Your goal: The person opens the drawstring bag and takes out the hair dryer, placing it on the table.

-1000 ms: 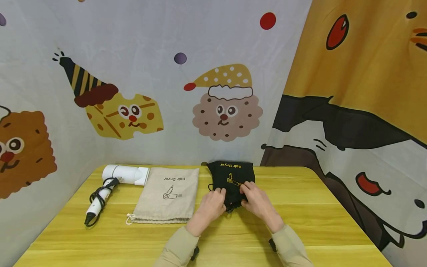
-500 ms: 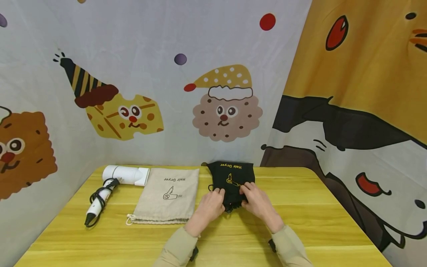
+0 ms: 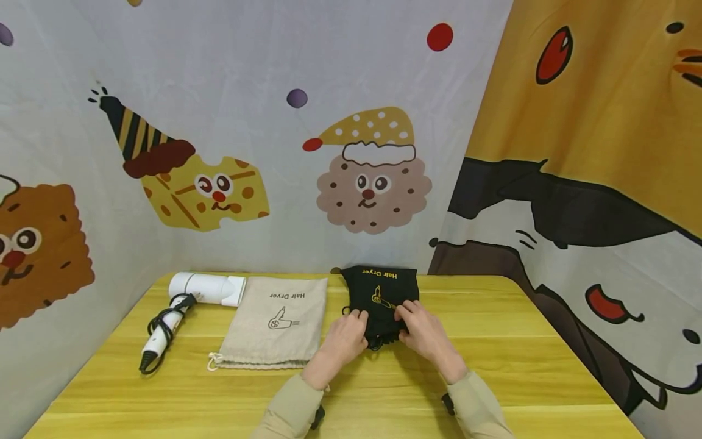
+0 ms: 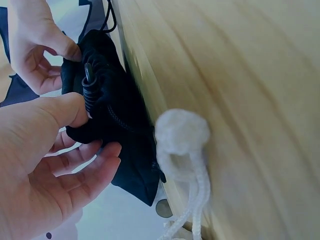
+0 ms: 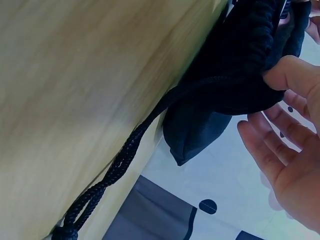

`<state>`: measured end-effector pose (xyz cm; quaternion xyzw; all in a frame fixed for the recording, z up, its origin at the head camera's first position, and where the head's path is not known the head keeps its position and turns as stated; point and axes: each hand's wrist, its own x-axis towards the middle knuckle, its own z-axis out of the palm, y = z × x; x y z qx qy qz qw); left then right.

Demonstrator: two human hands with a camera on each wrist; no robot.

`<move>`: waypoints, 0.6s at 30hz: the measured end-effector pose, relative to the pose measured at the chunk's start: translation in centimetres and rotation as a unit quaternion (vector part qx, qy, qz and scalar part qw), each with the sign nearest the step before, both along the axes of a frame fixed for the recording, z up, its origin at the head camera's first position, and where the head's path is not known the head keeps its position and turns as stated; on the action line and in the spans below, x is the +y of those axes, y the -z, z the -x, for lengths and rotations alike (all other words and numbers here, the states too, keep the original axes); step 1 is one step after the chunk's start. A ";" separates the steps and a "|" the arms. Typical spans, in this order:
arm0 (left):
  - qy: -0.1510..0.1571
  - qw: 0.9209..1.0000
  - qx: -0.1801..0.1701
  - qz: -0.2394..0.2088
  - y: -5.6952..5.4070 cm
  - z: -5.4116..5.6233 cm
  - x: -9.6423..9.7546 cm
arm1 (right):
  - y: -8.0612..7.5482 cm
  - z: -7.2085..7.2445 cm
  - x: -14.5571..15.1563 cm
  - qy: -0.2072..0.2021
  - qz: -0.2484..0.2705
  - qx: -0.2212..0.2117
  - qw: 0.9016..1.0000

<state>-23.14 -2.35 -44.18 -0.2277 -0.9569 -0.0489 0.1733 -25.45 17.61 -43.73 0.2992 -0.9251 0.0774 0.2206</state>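
Note:
A black drawstring bag, printed "Hair Dryer" and a yellow dryer outline, lies at the table's back edge in the head view. My left hand pinches its gathered mouth on the left. On the right, my right hand pinches the same mouth, thumb inside the rim in the right wrist view. Between the hands, a ribbed black cord end shows at the mouth in the left wrist view. From the bag, a braided black drawstring trails over the table in the right wrist view.
Left of the black bag lies a flat beige "Hair Dryer" drawstring bag. Beyond it sits a white hair dryer, its handle wrapped in black cord. A white knotted cord looms close in the left wrist view. Printed curtains stand behind the table.
My left hand has shifted very slightly left with its side of the bag's mouth. The right hand has hardly moved, and both keep their hold.

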 end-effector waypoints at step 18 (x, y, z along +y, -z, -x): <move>0.001 1.000 0.009 -0.003 0.2 0.1 -0.1 | 0.0 -0.1 -0.1 0.015 -0.011 -0.021 1.000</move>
